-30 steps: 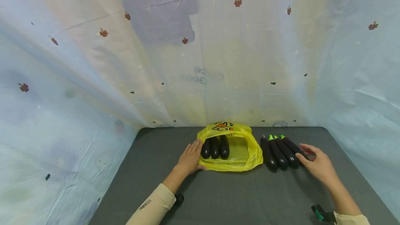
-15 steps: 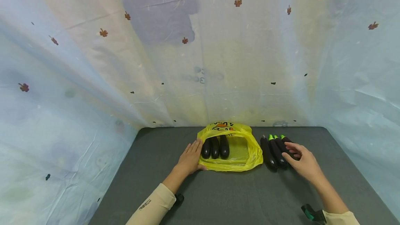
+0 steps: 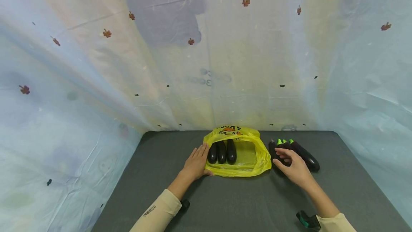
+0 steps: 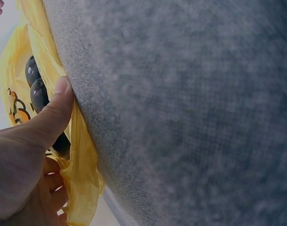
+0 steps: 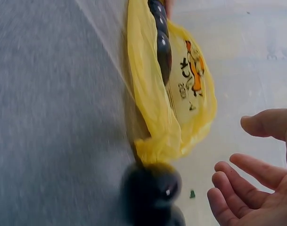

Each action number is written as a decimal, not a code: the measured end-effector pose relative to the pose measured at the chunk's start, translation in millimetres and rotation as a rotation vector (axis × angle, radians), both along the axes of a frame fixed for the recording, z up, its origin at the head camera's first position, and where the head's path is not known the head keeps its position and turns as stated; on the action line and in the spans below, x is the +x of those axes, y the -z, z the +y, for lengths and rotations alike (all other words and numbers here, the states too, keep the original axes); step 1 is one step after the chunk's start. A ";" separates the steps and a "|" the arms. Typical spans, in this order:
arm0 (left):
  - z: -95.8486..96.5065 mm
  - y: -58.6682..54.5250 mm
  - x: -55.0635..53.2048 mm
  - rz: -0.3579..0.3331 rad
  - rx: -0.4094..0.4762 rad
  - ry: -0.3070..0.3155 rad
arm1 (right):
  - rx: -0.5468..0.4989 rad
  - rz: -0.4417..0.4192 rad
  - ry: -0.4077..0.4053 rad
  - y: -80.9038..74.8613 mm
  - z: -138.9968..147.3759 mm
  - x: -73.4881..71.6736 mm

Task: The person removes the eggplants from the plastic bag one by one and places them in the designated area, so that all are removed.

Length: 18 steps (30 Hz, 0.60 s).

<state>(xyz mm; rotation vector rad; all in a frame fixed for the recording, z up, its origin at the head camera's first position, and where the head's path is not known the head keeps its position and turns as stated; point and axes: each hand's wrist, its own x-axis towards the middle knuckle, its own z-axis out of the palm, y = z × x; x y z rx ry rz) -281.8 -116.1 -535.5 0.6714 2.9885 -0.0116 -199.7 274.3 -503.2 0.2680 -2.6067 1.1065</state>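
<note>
A yellow plastic bag [image 3: 222, 171] lies with its mouth spread towards me, three dark eggplants [image 3: 231, 152] side by side in its left part. My left hand [image 3: 194, 164] rests along the bag's left side, fingers straight; in the left wrist view its thumb [image 4: 58, 106] touches the lower rim. Several more eggplants lie in a row to the right of the bag, among them a right-hand one [image 3: 305, 155] in full view. Over the left part of this row hovers my right hand [image 3: 294, 169], partly covering them. The right wrist view shows its fingers [image 5: 240, 190] apart, holding nothing.
The dark grey table [image 3: 238, 203] runs back to a pale plastic sheet [image 3: 244, 67] with small leaf prints, which also hangs along both sides. Dark straps with small devices sit at both wrists, such as the right wrist device [image 3: 307, 220].
My right hand has moved left over the eggplant row, from the rightmost one towards the bag, uncovering the right-hand eggplant. My left hand and the bag stay in place.
</note>
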 end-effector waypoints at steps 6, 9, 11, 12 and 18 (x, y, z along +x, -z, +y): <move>0.6 1.9 -1.5 0.005 0.004 0.002 | -0.031 -0.009 -0.035 1.9 -17.6 -4.5; 0.7 3.0 -2.3 0.008 0.002 0.001 | -0.049 -0.027 -0.050 4.8 -25.6 -8.0; 0.8 3.2 -2.3 0.007 -0.001 0.000 | -0.053 -0.036 -0.055 6.9 -31.1 -10.0; 0.8 3.1 -2.1 0.006 -0.002 -0.001 | -0.055 -0.040 -0.056 8.1 -33.9 -11.0; 1.2 0.8 -0.2 0.009 -0.011 -0.001 | -0.078 -0.058 -0.085 13.7 -50.9 -17.4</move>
